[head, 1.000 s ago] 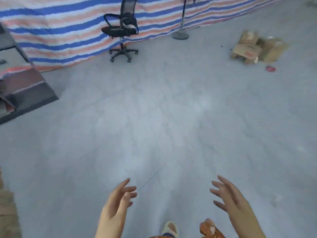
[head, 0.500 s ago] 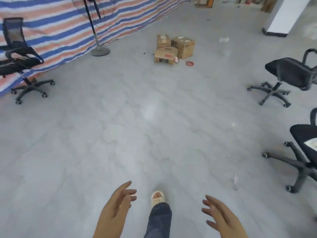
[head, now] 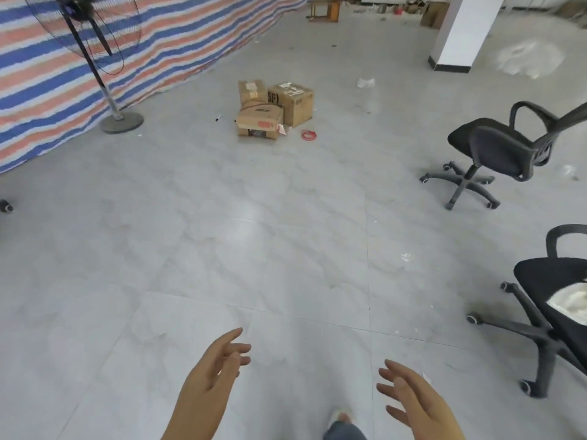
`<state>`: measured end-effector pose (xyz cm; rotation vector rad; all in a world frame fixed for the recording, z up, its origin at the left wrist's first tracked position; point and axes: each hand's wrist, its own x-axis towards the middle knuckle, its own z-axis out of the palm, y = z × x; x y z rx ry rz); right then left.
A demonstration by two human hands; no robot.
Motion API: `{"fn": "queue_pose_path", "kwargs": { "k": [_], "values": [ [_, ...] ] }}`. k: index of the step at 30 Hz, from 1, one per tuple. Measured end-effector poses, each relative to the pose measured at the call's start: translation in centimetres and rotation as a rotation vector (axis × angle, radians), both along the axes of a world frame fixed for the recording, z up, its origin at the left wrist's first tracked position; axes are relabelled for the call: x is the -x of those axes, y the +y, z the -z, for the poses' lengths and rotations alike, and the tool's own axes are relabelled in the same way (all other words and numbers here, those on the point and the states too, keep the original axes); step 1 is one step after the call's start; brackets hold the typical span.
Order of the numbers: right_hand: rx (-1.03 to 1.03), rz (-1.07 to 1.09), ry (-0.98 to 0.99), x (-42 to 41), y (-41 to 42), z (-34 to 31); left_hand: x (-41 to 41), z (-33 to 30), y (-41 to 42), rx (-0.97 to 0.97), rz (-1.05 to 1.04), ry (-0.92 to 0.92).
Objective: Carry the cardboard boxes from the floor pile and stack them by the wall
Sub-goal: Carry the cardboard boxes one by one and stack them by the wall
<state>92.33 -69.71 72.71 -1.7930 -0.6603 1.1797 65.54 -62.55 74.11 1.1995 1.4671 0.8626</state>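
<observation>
Grey tiled floor [head: 254, 236] lies between you and the cardboard boxes [head: 274, 109], which sit in a small pile well ahead, near the striped tarp wall [head: 178, 42]. Your left hand [head: 212, 376] and right hand [head: 416, 404] are empty, fingers loosely spread. You look to be on the approach; next, walk up, stoop, and take one box by its sides. Office chairs [head: 495, 154] stand to the right, a pedestal fan [head: 95, 58] to the left.

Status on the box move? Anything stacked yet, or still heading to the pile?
Done: no stack by a wall shows in this view. In hand: nothing; the left hand and right hand are open and empty, with bare floor between them and the pile. Left: three cardboard boxes sit clustered on the floor ahead, near the striped tarp, all untouched.
</observation>
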Motion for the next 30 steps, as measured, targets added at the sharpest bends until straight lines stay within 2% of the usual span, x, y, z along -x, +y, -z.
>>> {"fn": "queue_pose_path", "kwargs": {
  "k": [5,10,16,23,30],
  "values": [
    [0.049,-0.004,0.027,-5.9,9.2,1.7,-5.4,1.1,8.8,0.02,-0.034,0.001],
    [-0.018,-0.038,-0.049,-13.8,21.2,0.6,-12.8,0.8,18.8,0.003,-0.125,-0.056],
    [-0.038,-0.107,-0.089,-22.1,33.7,0.1,-21.2,0.6,29.3,0.002,-0.112,-0.078],
    [0.028,-0.211,-0.082,-24.3,46.9,2.2,-23.2,2.8,40.3,0.088,-0.22,-0.055],
    [-0.012,-0.147,-0.065,-24.9,65.1,3.1,-22.9,2.7,59.4,0.049,-0.22,-0.057]
  ]
}}
